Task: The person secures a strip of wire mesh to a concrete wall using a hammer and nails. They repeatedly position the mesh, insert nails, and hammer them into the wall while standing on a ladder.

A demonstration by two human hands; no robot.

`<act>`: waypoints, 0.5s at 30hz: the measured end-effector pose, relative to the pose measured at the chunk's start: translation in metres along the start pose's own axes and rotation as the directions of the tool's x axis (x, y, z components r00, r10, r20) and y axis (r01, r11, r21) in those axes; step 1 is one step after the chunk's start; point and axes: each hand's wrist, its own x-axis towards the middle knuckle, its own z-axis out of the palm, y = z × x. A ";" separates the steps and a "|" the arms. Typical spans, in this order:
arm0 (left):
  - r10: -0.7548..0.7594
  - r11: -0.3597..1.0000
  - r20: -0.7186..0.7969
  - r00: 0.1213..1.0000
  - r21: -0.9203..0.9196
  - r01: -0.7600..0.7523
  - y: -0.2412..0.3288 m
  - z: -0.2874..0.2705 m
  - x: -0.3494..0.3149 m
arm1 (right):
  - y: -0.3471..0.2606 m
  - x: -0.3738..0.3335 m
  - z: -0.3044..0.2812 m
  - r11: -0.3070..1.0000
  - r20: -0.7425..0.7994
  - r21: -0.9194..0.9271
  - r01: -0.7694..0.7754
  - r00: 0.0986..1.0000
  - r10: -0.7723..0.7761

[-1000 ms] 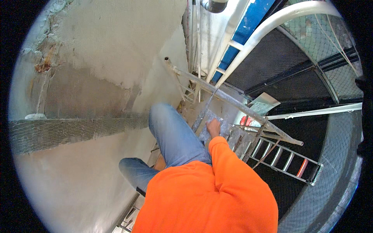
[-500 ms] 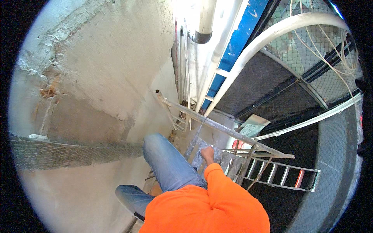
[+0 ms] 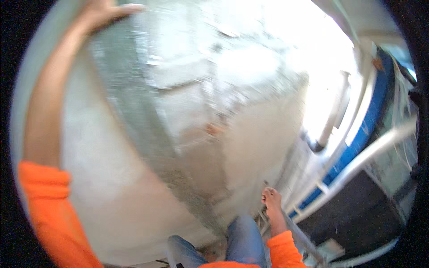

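Left hand (image 3: 100, 14) by rough, patchy grey wall (image 3: 254, 138)

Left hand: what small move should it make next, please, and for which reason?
I would perhaps settle the left hand flat against the wall: it is raised beside it with the thumb spread, but blur hides whether the palm touches. The right hand appears closed on the metal rail, so this could add a second support.

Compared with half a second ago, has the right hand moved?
Yes, toward the wall: against the metal rail, the right hand went from below its middle in view to its wall-side end.
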 end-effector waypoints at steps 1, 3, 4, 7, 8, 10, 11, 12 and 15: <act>0.037 0.999 -0.030 0.999 0.030 -0.036 0.000 0.003 0.001 | -0.040 -0.001 0.038 0.989 0.150 0.079 0.126 0.979 -0.137; 0.205 0.979 -0.095 0.974 0.029 -0.203 -0.004 0.014 0.009 | -0.126 -0.017 0.105 0.913 0.320 0.118 0.390 0.855 -0.407; 0.199 0.980 -0.056 0.978 0.009 -0.198 -0.007 0.021 0.014 | -0.169 -0.030 0.137 0.840 0.354 0.094 0.535 0.770 -0.531; 0.293 0.956 -0.412 0.863 0.159 -0.248 -0.016 0.037 0.026 | -0.283 -0.085 0.207 0.501 0.414 0.237 0.833 0.380 -0.827; 0.191 0.981 -0.203 0.960 0.018 -0.191 -0.018 0.040 0.028 | -0.315 -0.105 0.226 0.389 0.422 0.326 0.862 0.236 -0.876; 0.184 0.982 -0.054 0.982 -0.043 -0.186 -0.022 0.041 0.031 | -0.371 -0.141 0.269 0.282 0.414 0.420 0.863 0.094 -0.905; 0.195 0.978 -0.052 0.979 -0.062 -0.198 -0.024 0.040 0.032 | -0.395 -0.157 0.288 0.251 0.406 0.392 0.885 0.078 -0.910; 0.185 0.975 0.010 0.983 -0.129 -0.182 -0.026 0.039 0.033 | -0.416 -0.170 0.307 0.181 0.383 0.382 0.906 0.023 -0.923; 0.217 0.922 -0.053 0.975 -0.317 -0.222 -0.032 0.039 0.036 | -0.460 -0.194 0.378 0.168 0.284 0.579 0.798 -0.005 -0.959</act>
